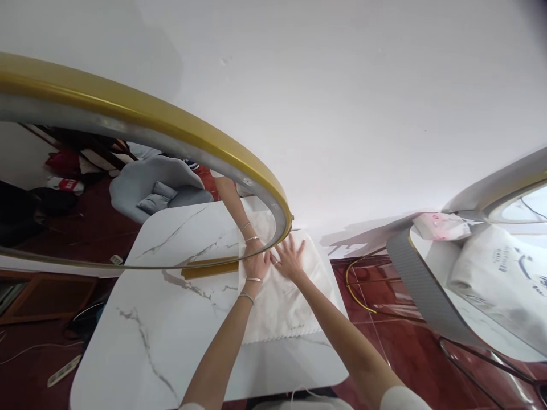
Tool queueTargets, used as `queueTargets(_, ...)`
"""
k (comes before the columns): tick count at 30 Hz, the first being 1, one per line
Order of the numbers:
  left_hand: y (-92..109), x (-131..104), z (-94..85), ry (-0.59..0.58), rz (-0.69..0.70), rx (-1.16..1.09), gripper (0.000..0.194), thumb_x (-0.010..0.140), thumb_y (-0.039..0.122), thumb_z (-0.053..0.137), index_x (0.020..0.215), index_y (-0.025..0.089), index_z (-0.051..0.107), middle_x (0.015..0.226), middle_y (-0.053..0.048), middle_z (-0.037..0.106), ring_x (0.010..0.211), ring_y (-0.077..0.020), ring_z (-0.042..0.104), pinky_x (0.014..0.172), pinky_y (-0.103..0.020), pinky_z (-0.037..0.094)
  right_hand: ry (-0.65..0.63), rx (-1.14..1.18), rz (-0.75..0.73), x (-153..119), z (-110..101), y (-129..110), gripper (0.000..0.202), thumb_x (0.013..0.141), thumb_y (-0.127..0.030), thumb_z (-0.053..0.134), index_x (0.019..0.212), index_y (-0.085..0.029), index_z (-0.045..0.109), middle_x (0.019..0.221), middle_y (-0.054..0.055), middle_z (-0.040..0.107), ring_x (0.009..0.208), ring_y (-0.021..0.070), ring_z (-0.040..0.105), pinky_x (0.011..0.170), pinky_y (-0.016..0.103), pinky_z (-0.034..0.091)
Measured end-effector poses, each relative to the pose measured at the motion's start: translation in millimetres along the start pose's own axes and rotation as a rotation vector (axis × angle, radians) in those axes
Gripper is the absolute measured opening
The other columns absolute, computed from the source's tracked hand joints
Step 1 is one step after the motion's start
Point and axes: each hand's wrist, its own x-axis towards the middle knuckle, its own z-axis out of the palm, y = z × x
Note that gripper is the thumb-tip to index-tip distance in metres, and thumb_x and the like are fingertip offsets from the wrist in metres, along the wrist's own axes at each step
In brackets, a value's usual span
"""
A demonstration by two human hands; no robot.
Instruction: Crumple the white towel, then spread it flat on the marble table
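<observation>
A white cloth (277,310) with a scalloped near edge lies spread on the marble-patterned table (183,319), close to the wall. My right hand (291,259) rests flat on its far part, fingers spread. Just left of it, my left hand (256,266) presses down on the cloth's left side, and the two hands nearly touch. Its fingertips are partly covered by the lower rim of the gold-framed mirror (239,156). Two bracelets circle the left wrist. Nothing is held in either hand.
The mirror hangs low over the table's far side, reflecting my left arm and a grey armchair (158,188). To the right stands another table with a white printed bag (504,267) and a pink-white packet (442,226). A yellow hose (354,293) and a power strip (64,370) lie on the floor.
</observation>
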Motion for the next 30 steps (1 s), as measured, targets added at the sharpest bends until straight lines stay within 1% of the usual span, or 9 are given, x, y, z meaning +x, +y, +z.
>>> queueTargets(3, 17, 4, 6.9, -0.031, 0.065, -0.005, 0.047, 0.089, 0.048, 0.042, 0.114, 0.013, 0.060, 0.113, -0.017, 0.064, 0.110, -0.0349, 0.056, 0.095, -0.049, 0.040, 0.017, -0.027, 0.082, -3, -1, 24, 0.051, 0.094, -0.052, 0.030, 0.143, -0.036, 0.032, 0.153, 0.006, 0.026, 0.141, 0.0365, 0.010, 0.100, 0.074, -0.002)
queueTargets(6, 43, 3, 13.6, -0.030, 0.155, -0.010, 0.054, 0.087, 0.049, 0.046, 0.129, 0.015, 0.050, 0.130, -0.018, 0.054, 0.120, -0.0365, 0.048, 0.101, -0.052, 0.034, 0.018, -0.064, 0.132, -15, -7, 55, 0.050, 0.095, -0.049, 0.029, 0.144, -0.037, 0.029, 0.154, 0.004, 0.023, 0.141, 0.0340, 0.011, 0.103, 0.070, 0.008)
queueTargets(9, 60, -4, 15.7, -0.016, 0.155, -0.024, 0.060, 0.087, 0.049, 0.046, 0.137, 0.015, 0.043, 0.135, -0.019, 0.049, 0.124, -0.0380, 0.043, 0.101, -0.054, 0.033, 0.034, -0.077, 0.105, -38, -15, 81, 0.052, 0.095, -0.048, 0.030, 0.145, -0.033, 0.029, 0.154, 0.004, 0.023, 0.142, 0.0285, 0.014, 0.106, 0.057, 0.023)
queueTargets(11, 62, -9, 14.1, -0.012, 0.150, -0.035, 0.060, 0.088, 0.049, 0.045, 0.138, 0.016, 0.042, 0.136, -0.019, 0.048, 0.124, -0.0373, 0.043, 0.101, -0.053, 0.034, 0.047, -0.082, 0.071, -57, -18, 90, 0.052, 0.096, -0.047, 0.031, 0.145, -0.031, 0.029, 0.155, 0.005, 0.022, 0.142, 0.0255, 0.015, 0.104, 0.048, 0.030)
queueTargets(15, 48, -21, 9.9, 0.004, 0.175, -0.035, 0.054, 0.091, 0.044, 0.041, 0.138, 0.017, 0.042, 0.138, -0.017, 0.047, 0.127, -0.0345, 0.042, 0.104, -0.051, 0.033, 0.079, -0.109, 0.075, -80, -16, 82, 0.054, 0.096, -0.043, 0.033, 0.147, -0.031, 0.023, 0.155, 0.007, 0.020, 0.143, 0.0273, 0.014, 0.106, 0.053, 0.025)
queueTargets(19, 33, -29, 10.5, 0.000, 0.172, -0.043, 0.050, 0.094, 0.034, 0.034, 0.138, 0.012, 0.040, 0.139, -0.018, 0.047, 0.131, -0.0308, 0.039, 0.109, -0.049, 0.031, 0.095, -0.105, 0.069, -73, -8, 58, 0.055, 0.094, -0.040, 0.037, 0.147, -0.030, 0.024, 0.155, 0.007, 0.019, 0.142, 0.0297, 0.013, 0.110, 0.057, 0.011)
queueTargets(24, 31, -46, 9.0, 0.011, 0.162, -0.054, 0.053, 0.093, 0.030, 0.036, 0.139, 0.004, 0.035, 0.144, -0.022, 0.038, 0.139, -0.0307, 0.028, 0.113, -0.049, 0.027, 0.074, -0.070, -0.011, -68, -11, 51, 0.053, 0.095, -0.038, 0.037, 0.146, -0.030, 0.028, 0.155, 0.006, 0.020, 0.143, 0.0278, 0.013, 0.112, 0.056, 0.010)
queueTargets(27, 36, -72, 4.2, 0.037, 0.187, -0.074, 0.054, 0.093, 0.028, 0.036, 0.142, 0.007, 0.029, 0.152, -0.019, 0.024, 0.143, -0.0296, 0.014, 0.113, -0.050, 0.026, 0.066, -0.050, -0.031, -91, -18, 58, 0.051, 0.095, -0.038, 0.036, 0.145, -0.029, 0.031, 0.155, 0.006, 0.021, 0.143, 0.0278, 0.013, 0.112, 0.056, 0.011)
queueTargets(30, 39, -110, -4.1, 0.019, 0.178, -0.085, 0.055, 0.094, 0.028, 0.036, 0.146, 0.012, 0.023, 0.154, -0.016, 0.019, 0.144, -0.0276, 0.011, 0.114, -0.050, 0.027, 0.057, -0.023, -0.041, -135, -27, 63, 0.051, 0.095, -0.039, 0.037, 0.144, -0.026, 0.033, 0.153, 0.007, 0.024, 0.143, 0.0271, 0.014, 0.113, 0.054, 0.014)
